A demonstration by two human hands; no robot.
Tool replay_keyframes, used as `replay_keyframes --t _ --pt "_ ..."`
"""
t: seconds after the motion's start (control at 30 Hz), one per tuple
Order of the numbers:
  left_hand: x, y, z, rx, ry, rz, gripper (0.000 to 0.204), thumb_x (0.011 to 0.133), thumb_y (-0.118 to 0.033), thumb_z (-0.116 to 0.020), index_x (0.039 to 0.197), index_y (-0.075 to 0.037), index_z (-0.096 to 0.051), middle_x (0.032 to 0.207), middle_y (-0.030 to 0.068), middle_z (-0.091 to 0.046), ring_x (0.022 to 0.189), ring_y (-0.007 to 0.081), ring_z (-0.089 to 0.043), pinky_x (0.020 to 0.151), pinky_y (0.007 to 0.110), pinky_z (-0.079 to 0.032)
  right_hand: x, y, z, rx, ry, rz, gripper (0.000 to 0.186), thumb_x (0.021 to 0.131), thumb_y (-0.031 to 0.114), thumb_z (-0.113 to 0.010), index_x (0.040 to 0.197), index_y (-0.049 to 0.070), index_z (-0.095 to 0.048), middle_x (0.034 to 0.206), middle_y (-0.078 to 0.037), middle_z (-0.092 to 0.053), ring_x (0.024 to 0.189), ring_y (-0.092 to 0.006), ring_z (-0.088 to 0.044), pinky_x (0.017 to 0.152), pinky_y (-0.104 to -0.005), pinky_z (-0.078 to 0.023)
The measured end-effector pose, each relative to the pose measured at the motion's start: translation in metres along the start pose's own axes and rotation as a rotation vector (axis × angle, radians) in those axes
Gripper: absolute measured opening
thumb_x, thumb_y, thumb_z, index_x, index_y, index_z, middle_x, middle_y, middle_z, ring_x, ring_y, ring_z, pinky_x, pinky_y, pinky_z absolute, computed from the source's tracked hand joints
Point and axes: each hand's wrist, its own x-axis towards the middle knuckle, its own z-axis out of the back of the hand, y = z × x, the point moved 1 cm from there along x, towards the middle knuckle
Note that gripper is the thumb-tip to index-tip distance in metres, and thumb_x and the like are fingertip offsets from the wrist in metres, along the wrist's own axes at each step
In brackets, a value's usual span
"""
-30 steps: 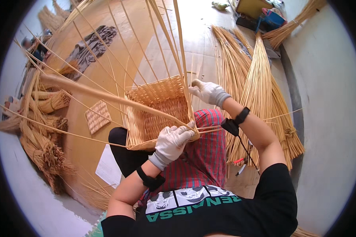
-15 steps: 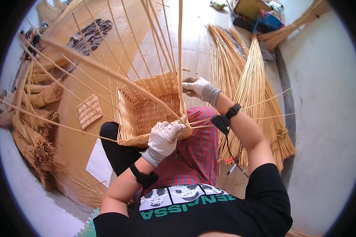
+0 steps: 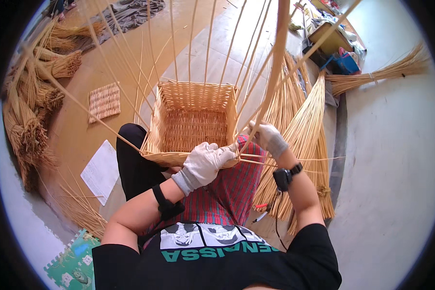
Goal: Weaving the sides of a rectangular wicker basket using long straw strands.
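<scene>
A square wicker basket [image 3: 193, 155] rests on my lap, its opening facing up, with long rods standing out from its rim. My left hand [image 3: 205, 162], in a white glove with a grey cuff, is closed on the near rim close to the right corner. Just beyond that corner, my right hand [image 3: 267, 137], gloved alike, has its fingers bent around a long wicker rod [image 3: 270, 92] that rises from the corner toward the far side. The rod partly covers the right fingertips. Two pale rod ends [image 3: 295, 159] stick out to the right below that hand.
Large bundles of wicker rods [image 3: 299, 130] lie on the right, others [image 3: 31, 121] along the left wall. A small woven square [image 3: 104, 102] and a white sheet [image 3: 100, 170] lie on the floor to the left. A blue container [image 3: 347, 63] stands far right.
The basket has turned slightly, and its rods now lean further right in view. My right hand has come nearer and lower to the corner rod. My left hand keeps its hold on the rim.
</scene>
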Motion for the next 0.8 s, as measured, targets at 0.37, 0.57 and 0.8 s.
replay_keyframes --t 0.37,0.57,0.8 --pt "-0.005 0.002 -0.012 -0.12 -0.044 -0.002 0.027 0.09 -0.018 -0.064 0.117 -0.016 -0.067 0.104 0.0048 -0.073 0.076 0.0247 -0.065 0.071 0.04 -0.05 0.011 0.054 -0.074 -1.28 -0.46 1.137 0.037 0.095 0.023 -0.07 0.127 0.008 -0.062 0.109 -0.019 -0.072 0.102 -0.0339 -0.071 0.085 -0.0427 -0.056" --pt "-0.007 -0.002 -0.016 -0.073 -0.125 -0.037 0.032 0.092 -0.016 -0.06 0.123 -0.011 -0.068 0.095 0.006 -0.072 0.071 0.0243 -0.063 0.066 0.039 -0.049 0.061 0.057 -0.044 -1.107 -0.392 0.73 0.039 0.09 0.023 -0.077 0.115 -0.001 -0.062 0.094 -0.015 -0.075 0.084 -0.0207 -0.072 0.077 -0.0336 -0.058" --pt "-0.008 0.001 -0.017 -0.136 -0.072 -0.024 0.033 0.087 -0.014 -0.065 0.12 -0.014 -0.068 0.121 0.0053 -0.073 0.077 0.0237 -0.064 0.071 0.039 -0.051 0.075 0.058 -0.053 -0.562 -0.17 0.611 0.032 0.085 0.019 -0.083 0.106 -0.003 -0.075 0.095 -0.007 -0.077 0.085 -0.0146 -0.07 0.079 -0.0296 -0.057"
